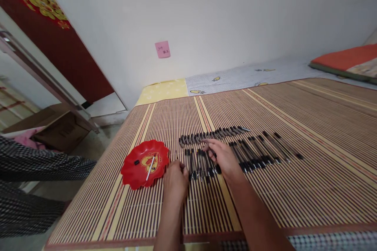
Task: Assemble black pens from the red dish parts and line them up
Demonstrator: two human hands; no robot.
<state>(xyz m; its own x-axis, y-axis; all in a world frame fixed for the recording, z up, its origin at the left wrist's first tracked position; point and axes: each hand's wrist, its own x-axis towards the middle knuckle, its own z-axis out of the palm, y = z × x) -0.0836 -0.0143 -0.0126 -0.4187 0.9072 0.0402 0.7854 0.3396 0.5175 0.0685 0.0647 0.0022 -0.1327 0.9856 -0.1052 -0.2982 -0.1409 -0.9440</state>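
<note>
My left hand (176, 180) rests on the striped mat just right of a red scalloped plate (132, 174), its fingers curled in. A thin dark tip shows above those fingers, too small to name. Over the gap between two rows hovers my right hand (225, 159), thumb and fingers drawn together; what they hold is hidden. Behind it runs a slanting row of small black pen caps (193, 139). Uncapped pens with black grips (256, 153) lie side by side to its right, and more uncapped pens (198, 164) lie between my hands.
On the plate lie a white stick (150, 168) and a small black piece (136, 162). The bamboo mat (309, 188) covers the bed. An orange folded quilt (344, 60) sits at the far right. A cardboard box (63, 129) and a checked-cloth leg (44, 168) are at the left.
</note>
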